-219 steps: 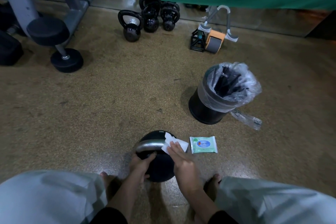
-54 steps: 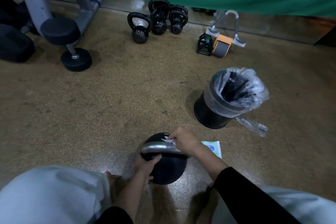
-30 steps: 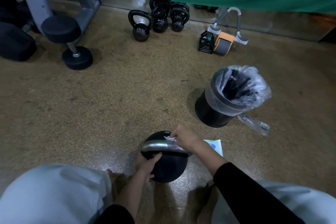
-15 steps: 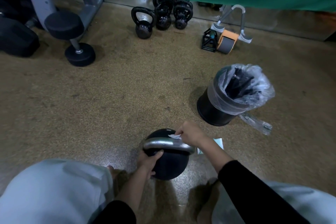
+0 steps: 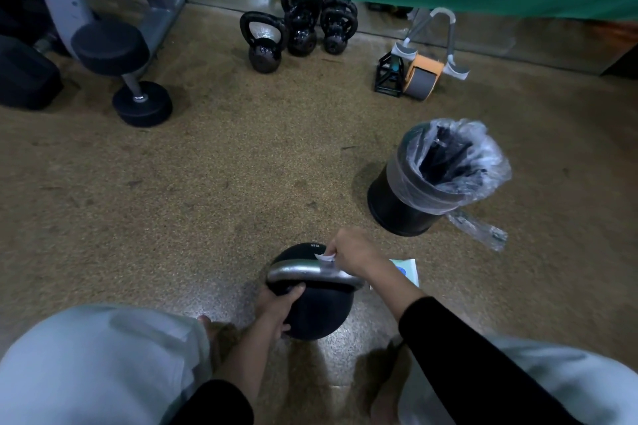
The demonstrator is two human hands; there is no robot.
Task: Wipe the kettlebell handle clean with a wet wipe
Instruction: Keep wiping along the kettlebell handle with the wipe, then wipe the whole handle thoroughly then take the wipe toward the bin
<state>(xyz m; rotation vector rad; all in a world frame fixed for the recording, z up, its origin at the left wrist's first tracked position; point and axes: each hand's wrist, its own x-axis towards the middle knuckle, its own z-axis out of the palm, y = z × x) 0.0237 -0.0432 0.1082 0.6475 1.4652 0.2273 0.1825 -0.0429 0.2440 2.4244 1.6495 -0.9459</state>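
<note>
A black kettlebell (image 5: 321, 316) with a bare steel handle (image 5: 300, 271) stands on the floor between my knees. My left hand (image 5: 276, 305) grips its near left side, thumb hooked under the handle's left end. My right hand (image 5: 350, 254) is closed around a white wet wipe (image 5: 325, 256) and presses it on the far side of the handle's right part; only a small corner of the wipe shows. The green wet wipe pack (image 5: 405, 269) lies on the floor to the right, half hidden behind my right forearm.
A black bin (image 5: 400, 207) lined with a clear bag stands to the far right. Three small black kettlebells (image 5: 297, 31) and an orange ab roller (image 5: 419, 78) sit by the green curtain. A dumbbell (image 5: 141, 102) leans on a machine frame at far left.
My right hand turned from lying flat along the handle to reaching over it with the wipe bunched in its fingers. Over the last second it stayed at the handle's right part; the view drifted slightly.
</note>
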